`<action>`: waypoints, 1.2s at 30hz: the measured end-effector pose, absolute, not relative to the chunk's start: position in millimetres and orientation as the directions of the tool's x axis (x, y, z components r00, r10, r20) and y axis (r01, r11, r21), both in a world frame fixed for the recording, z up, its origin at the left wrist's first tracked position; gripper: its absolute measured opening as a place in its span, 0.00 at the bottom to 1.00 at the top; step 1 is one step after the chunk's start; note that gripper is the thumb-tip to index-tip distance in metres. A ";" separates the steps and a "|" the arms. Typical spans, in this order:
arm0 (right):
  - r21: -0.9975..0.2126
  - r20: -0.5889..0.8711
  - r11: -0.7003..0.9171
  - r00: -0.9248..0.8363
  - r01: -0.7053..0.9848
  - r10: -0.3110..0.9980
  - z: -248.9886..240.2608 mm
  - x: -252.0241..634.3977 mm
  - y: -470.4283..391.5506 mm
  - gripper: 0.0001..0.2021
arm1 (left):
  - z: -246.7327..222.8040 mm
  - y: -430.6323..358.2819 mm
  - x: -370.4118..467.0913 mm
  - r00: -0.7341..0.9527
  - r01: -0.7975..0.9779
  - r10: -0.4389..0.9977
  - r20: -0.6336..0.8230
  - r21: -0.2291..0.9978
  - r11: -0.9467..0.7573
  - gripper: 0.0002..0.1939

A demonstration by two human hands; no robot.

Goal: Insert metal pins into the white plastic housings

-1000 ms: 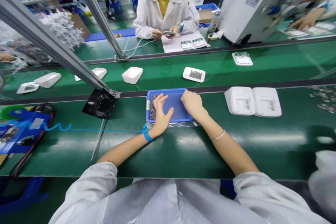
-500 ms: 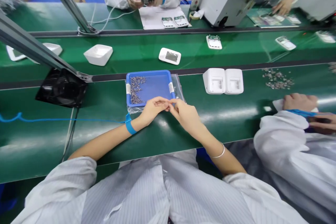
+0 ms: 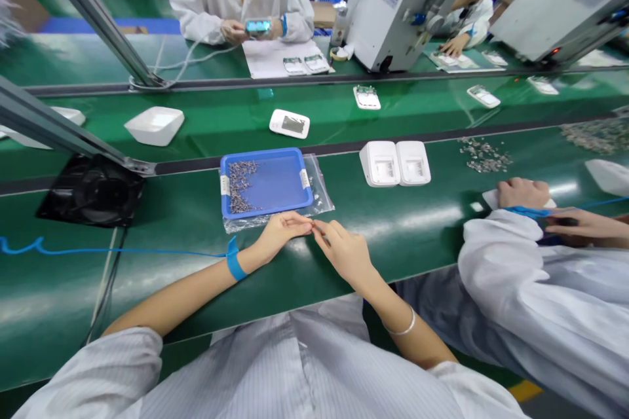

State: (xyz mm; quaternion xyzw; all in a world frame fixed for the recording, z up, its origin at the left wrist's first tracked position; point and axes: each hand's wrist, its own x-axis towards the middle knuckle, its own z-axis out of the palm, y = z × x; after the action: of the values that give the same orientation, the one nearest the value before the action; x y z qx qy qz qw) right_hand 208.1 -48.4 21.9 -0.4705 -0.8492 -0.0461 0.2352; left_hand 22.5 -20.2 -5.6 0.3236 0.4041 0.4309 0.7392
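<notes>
My left hand (image 3: 281, 234) and my right hand (image 3: 345, 250) meet fingertip to fingertip in front of the blue tray (image 3: 280, 183). Both are closed in a pinch, and whatever sits between the fingers is too small to make out. A blue strap (image 3: 235, 258) circles my left wrist. Small metal pieces (image 3: 240, 184), perhaps springs or screws, lie heaped along the tray's left side. Under the tray is a clear plastic bag (image 3: 320, 188). Two white plastic housings (image 3: 394, 163) stand side by side to the right of the tray.
A black fan (image 3: 98, 191) sits at left by a metal post. White casings and a white device with a screen (image 3: 289, 124) lie on the green belt (image 3: 216, 114). A co-worker's sleeve (image 3: 506, 255) is close on my right, near scattered small parts (image 3: 484, 156). Another co-worker sits opposite.
The view has tilted up and shifted right. My hands remain together, fingers slightly moved. The device held by the co-worker opposite now shows a lit, bluish face.
</notes>
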 end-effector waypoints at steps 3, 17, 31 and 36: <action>-0.127 0.515 0.578 -0.444 0.806 0.733 21.5 211.6 -39.2 0.13 | 4.6 -17.0 26.1 0.260 -0.224 0.920 -0.294 0.908 0.354 0.21; 0.118 0.429 0.569 -0.558 0.814 0.710 -43.4 171.8 -19.2 0.13 | 48.3 210.6 -115.5 -0.154 0.738 0.943 0.296 0.669 -0.089 0.30; 0.122 0.489 0.538 -0.522 0.834 0.699 -55.3 163.9 -17.9 0.18 | -23.5 251.8 -163.1 -0.172 0.970 0.978 0.115 0.195 0.147 0.28; 0.117 0.420 0.536 -0.531 0.836 0.736 -47.2 164.2 -18.6 0.16 | -26.2 251.1 -176.0 -0.154 0.982 0.984 0.094 0.123 0.142 0.29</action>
State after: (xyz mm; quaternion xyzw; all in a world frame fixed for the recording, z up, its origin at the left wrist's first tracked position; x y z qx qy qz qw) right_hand 164.2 -18.6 -47.2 -0.4564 -0.8612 -0.1539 0.1626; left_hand -176.0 251.1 -26.2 0.6503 0.7557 0.0775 0.0043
